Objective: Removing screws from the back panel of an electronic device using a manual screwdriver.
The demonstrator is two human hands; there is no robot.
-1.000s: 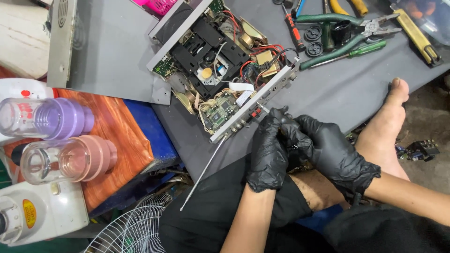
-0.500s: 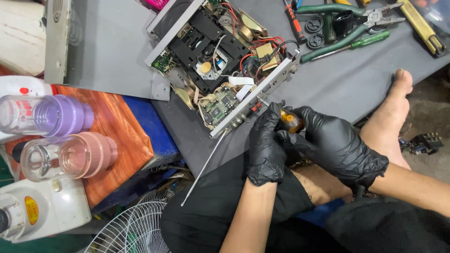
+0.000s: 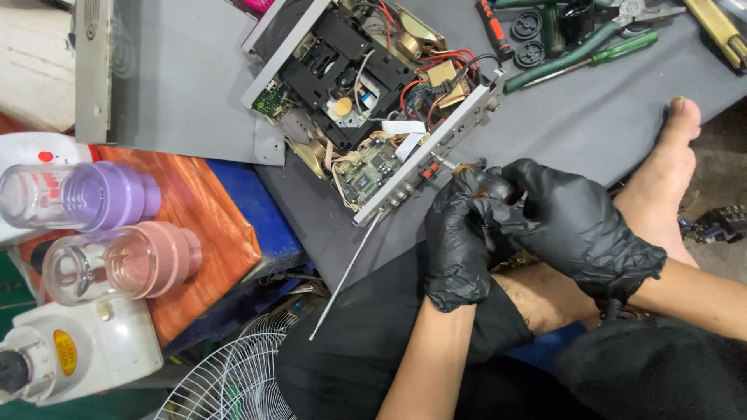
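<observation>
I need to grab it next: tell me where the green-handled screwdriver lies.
In the head view, the green-handled screwdriver lies at the upper right on the grey mat, just right of the opened electronic chassis and below the pliers.

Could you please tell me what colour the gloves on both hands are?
Black, on the left hand and the right hand; head view.

Repair workshop: opened player with bare circuit boards on grey worktop, pliers, screwdrivers, blender jars queued alongside.
</observation>
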